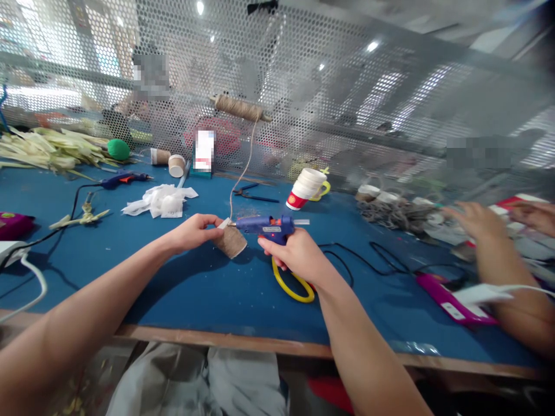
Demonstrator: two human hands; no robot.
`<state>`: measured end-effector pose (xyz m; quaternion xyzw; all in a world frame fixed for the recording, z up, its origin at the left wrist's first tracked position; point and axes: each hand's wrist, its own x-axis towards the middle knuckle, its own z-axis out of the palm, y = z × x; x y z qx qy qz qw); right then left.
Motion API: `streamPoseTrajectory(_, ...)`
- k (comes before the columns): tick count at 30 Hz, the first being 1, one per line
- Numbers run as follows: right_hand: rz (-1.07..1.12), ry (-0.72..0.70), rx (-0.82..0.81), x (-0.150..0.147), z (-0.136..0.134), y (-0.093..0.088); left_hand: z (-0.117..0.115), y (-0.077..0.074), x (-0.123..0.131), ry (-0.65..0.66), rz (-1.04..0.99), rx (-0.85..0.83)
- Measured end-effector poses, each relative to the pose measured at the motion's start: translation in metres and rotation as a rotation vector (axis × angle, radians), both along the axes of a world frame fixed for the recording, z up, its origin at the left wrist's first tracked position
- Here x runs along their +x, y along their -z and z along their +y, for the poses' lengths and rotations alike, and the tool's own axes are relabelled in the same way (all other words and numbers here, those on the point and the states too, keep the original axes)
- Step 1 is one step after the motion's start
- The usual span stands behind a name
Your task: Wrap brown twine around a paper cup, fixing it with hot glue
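Observation:
My left hand (202,232) grips a small paper cup (233,241) wrapped in brown twine, tilted on its side above the blue table. Closed round the handle of a blue glue gun (266,226) is my right hand (297,254). The gun's nozzle points left and meets the cup near its pale edge; whether it touches cannot be made out. A clear glue stick juts from the gun's back. Twine (249,156) runs from the cup up to a spool (238,108) on the mesh panel. Yellow-handled scissors (295,284) lie under my right hand.
Stacked white cups (306,188), pliers (255,193) and a white plastic bag (162,201) are behind my hands. Another glue gun (124,180) lies left. At right are a purple power strip (453,299), black cord and a co-worker's hands (477,219). A perforated panel (312,75) borders the back.

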<state>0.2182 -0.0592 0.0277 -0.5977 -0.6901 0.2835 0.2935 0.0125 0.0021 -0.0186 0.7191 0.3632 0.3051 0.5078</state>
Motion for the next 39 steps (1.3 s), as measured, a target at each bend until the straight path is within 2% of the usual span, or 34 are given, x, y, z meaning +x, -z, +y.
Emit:
streamPoseTrajectory(21,-0.033,0.018,0.005,-0.004,-0.004,-0.003,-0.001,-0.002,0.0,-0.013,0.043,0.073)
streamPoseTrajectory(39,0.003,0.05,-0.034,0.008,0.004,0.001,0.0,-0.007,-0.005,0.142,0.028,0.132)
